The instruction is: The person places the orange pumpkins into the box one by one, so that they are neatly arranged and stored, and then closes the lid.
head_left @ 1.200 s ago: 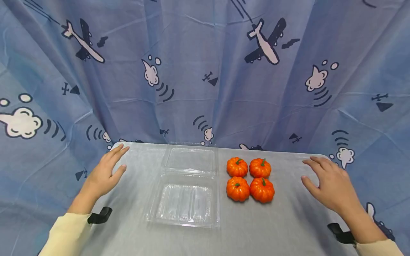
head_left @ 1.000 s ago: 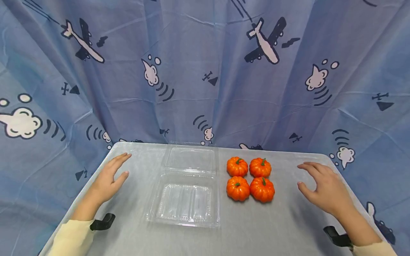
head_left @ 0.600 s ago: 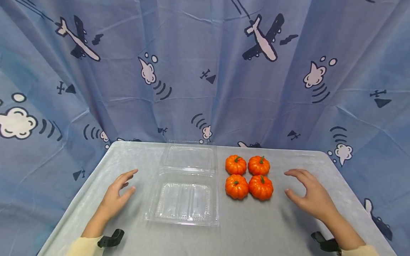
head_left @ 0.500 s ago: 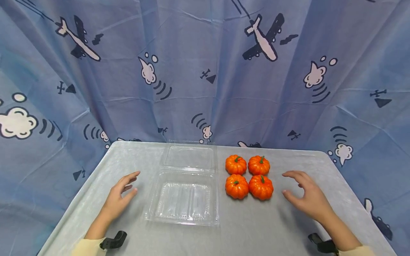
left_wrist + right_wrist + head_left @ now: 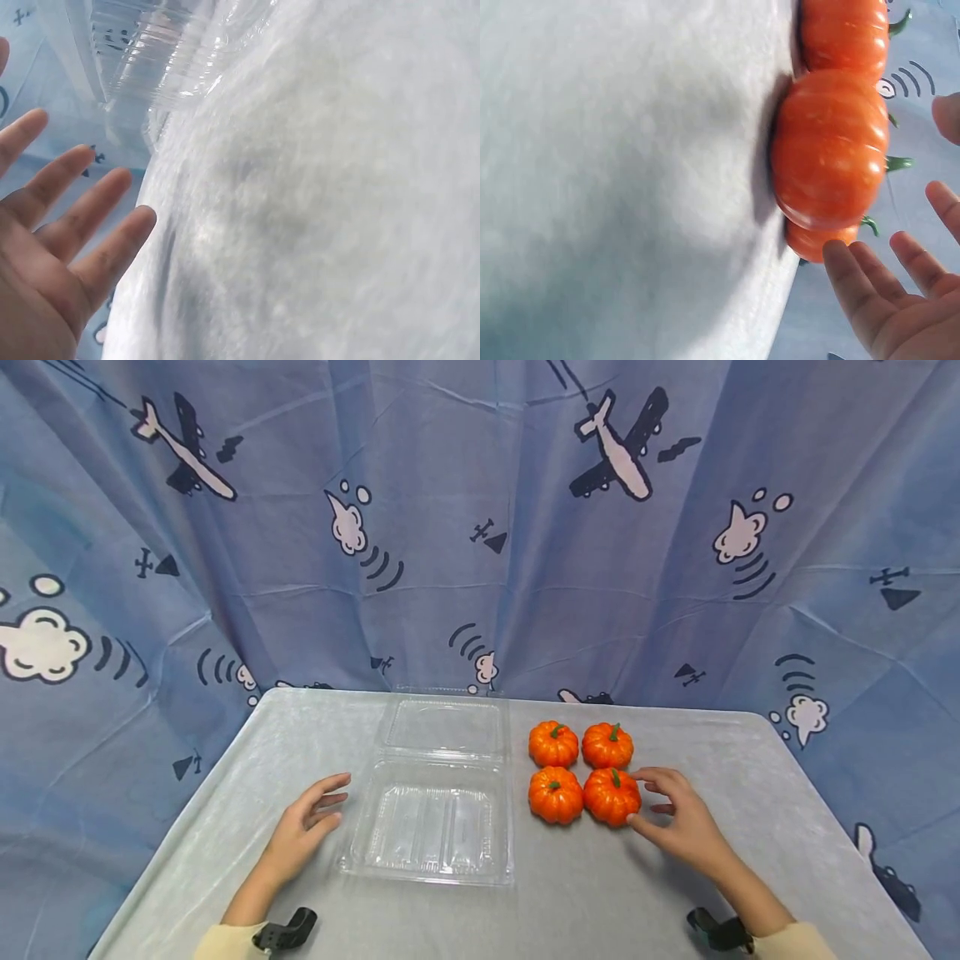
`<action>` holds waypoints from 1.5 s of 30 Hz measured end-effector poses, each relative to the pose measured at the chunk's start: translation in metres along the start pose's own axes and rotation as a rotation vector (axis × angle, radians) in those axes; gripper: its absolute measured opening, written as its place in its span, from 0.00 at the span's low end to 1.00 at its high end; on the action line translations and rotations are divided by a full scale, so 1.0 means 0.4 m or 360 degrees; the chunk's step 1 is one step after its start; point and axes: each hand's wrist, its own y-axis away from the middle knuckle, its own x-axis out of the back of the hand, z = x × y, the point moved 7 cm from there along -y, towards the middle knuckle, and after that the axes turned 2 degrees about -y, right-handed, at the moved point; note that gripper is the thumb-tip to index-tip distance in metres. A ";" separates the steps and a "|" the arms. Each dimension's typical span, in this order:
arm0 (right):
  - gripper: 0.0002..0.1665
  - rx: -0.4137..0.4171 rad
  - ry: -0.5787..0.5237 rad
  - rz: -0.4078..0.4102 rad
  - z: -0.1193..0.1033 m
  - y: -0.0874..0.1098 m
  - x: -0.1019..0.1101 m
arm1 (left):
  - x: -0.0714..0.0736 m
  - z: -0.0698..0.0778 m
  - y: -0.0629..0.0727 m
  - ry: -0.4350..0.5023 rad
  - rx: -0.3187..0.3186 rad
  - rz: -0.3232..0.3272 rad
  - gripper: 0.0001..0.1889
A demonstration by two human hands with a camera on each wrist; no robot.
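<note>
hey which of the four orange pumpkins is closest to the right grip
The front-right pumpkin, in the row nearer the camera. The right grip is at its right side; the other three sit farther away.

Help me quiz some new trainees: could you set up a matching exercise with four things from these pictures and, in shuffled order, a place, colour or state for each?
Things:
1. Left hand
2. Right hand
3. Plastic container
4. Pumpkins

Descriptions:
A. Clear, with its lid open
B. At the right side of the pumpkin group
C. Orange, with green stems
D. Left of the plastic container, holding nothing

Right pairs: 1-D, 2-B, 3-A, 4-C
</note>
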 end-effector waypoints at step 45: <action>0.37 -0.0108 0.0051 -0.0073 0.049 -0.030 -0.070 | -0.041 -0.027 -0.006 0.0110 0.0108 -0.0157 0.25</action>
